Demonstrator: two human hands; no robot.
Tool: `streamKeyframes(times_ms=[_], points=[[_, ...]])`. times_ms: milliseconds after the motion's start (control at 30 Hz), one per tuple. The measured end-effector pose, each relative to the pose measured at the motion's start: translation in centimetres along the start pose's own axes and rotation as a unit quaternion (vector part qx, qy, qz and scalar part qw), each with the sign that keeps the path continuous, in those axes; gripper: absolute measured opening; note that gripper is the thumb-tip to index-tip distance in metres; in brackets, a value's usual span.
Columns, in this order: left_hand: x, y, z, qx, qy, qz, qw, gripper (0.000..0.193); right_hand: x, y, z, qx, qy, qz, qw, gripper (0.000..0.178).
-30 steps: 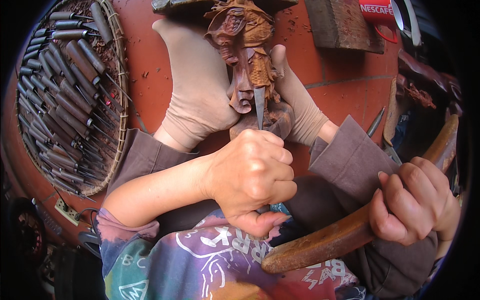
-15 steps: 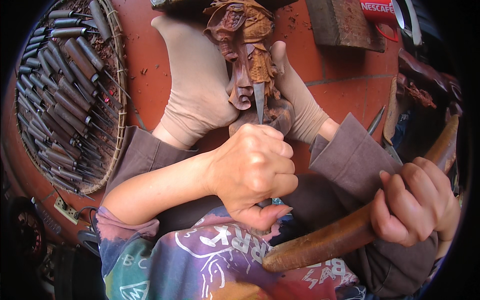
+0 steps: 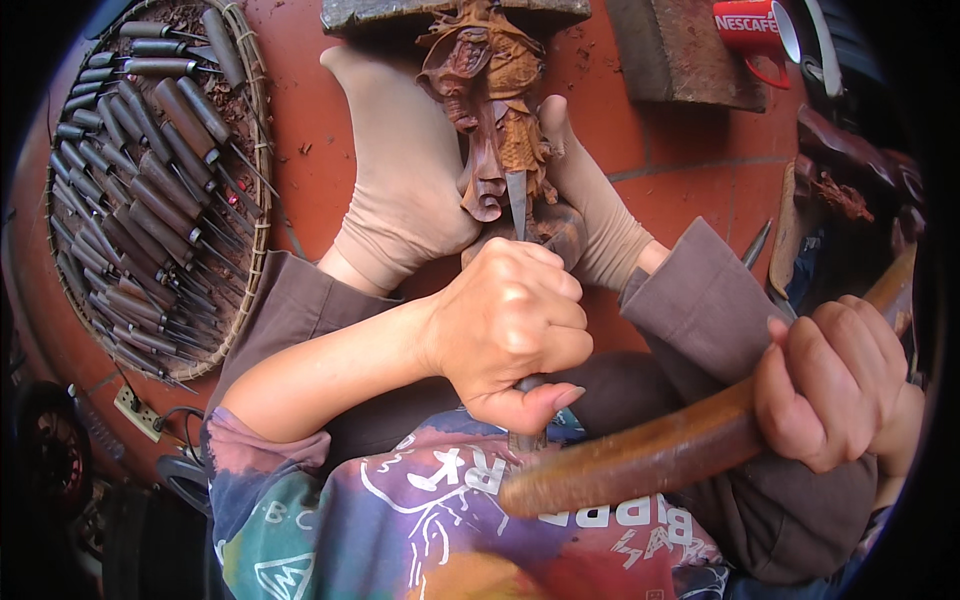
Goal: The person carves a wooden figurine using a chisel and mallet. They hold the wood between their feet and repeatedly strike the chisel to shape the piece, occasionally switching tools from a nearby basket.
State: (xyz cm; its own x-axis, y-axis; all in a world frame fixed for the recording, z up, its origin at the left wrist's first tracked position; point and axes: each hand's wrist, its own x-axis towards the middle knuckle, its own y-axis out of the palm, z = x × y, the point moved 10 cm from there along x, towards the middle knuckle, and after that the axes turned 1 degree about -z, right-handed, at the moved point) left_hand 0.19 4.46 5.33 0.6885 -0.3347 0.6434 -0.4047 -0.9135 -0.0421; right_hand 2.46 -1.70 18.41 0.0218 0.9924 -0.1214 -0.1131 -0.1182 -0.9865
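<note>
My left hand (image 3: 515,335) is closed round the handle of a wood chisel (image 3: 517,205); its metal blade points away from me, with the tip against a carved wooden figure (image 3: 510,125). The handle's butt sticks out below my thumb. My two socked feet grip the figure's base from both sides. In my right hand (image 3: 830,385) is a curved wooden club (image 3: 640,455), held round its middle. The club's near end lies close to the chisel's butt, just below it, in front of my shirt.
At left, a woven basket tray (image 3: 262,190) holds several wood-handled chisels and shavings. A wooden block (image 3: 685,55) and a red mug (image 3: 752,30) stand at the far right. A power strip (image 3: 137,412) lies on the red tile floor (image 3: 690,190). Dark carved wood (image 3: 850,150) sits at right.
My right hand has risen slightly, and the club's near end has moved up and left toward the chisel's butt. My left hand keeps its grip. The whole view has shifted a little.
</note>
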Motion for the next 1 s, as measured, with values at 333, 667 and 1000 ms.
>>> streamKeyframes(times_ms=[333,667,1000], points=[[0.5,0.2,-0.2,0.019,0.000,-0.012,1.000,0.028,-0.7,-0.8,0.1,0.038,-0.041,-0.019,0.998,0.032],[0.8,0.0,0.1,0.024,-0.006,0.008,1.000,0.031,-1.3,0.1,-0.7,0.017,-0.014,-0.014,1.000,0.033],[0.6,0.5,0.2,0.043,-0.007,-0.016,0.999,0.029,-2.0,0.7,-1.5,-0.017,-0.042,-0.079,0.996,0.029]])
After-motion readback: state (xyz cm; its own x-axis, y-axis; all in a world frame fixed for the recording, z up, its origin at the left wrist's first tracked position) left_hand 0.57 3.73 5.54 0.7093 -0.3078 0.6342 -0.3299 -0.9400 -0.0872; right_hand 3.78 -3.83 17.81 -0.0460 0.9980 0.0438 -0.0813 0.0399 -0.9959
